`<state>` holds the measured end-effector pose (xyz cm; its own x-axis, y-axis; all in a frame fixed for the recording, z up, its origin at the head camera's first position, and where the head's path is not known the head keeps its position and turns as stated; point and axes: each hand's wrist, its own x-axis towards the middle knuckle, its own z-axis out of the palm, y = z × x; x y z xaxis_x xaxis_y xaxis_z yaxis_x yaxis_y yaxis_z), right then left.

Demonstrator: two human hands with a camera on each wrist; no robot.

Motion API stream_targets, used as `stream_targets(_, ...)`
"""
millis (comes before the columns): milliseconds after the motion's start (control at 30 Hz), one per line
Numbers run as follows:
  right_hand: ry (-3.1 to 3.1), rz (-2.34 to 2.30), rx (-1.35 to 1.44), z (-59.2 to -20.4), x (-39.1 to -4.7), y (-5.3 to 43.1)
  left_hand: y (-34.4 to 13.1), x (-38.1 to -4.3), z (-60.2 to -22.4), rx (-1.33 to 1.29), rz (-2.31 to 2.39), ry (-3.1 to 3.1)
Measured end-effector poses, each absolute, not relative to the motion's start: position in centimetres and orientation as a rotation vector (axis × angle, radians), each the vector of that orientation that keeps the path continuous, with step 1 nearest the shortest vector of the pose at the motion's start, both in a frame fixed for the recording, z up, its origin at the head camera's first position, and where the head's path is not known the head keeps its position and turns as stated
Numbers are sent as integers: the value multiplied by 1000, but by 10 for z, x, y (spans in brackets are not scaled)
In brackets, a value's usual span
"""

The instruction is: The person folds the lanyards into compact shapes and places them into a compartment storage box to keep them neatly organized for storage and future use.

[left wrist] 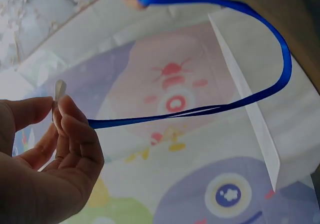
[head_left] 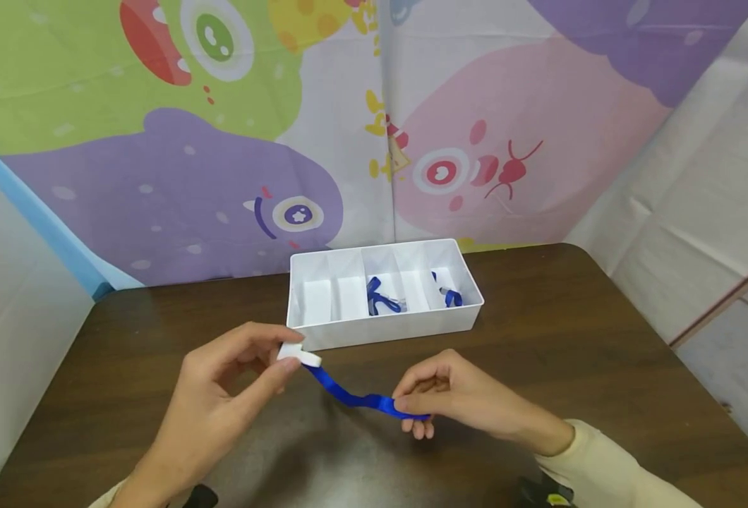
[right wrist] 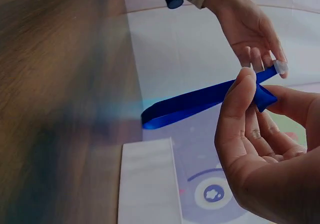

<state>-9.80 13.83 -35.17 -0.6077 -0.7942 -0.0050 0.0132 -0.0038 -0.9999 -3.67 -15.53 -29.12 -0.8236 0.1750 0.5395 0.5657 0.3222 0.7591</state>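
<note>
A blue ribbon lanyard (head_left: 342, 395) stretches between both hands above the table. My left hand (head_left: 215, 406) pinches the small white piece (head_left: 300, 354) at its left end between thumb and fingers. At the other end, my right hand (head_left: 453, 395) grips the ribbon between thumb and fingertips. Seen from the left wrist, the ribbon (left wrist: 286, 64) curves round in a wide bend between the hands. In the right wrist view a folded length of lanyard (right wrist: 195, 96) sticks out past the right fingers.
Behind the hands stands a white box (head_left: 387, 328) with several compartments. One blue lanyard (head_left: 383, 300) lies in its middle compartment, another (head_left: 453, 298) in the rightmost. The dark wooden table (head_left: 558, 324) ends at a cartoon-printed cloth (head_left: 361, 141).
</note>
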Motion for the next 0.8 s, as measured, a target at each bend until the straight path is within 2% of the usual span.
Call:
stream_targets(400, 1666, -1701, -929, -342, -97, 124, -124, -34, -311, -812, -1365, -2105)
stream_targets(800, 1695, -1785, -836, -334, -98, 118, -96, -37, -335, -837, -1306, -2121)
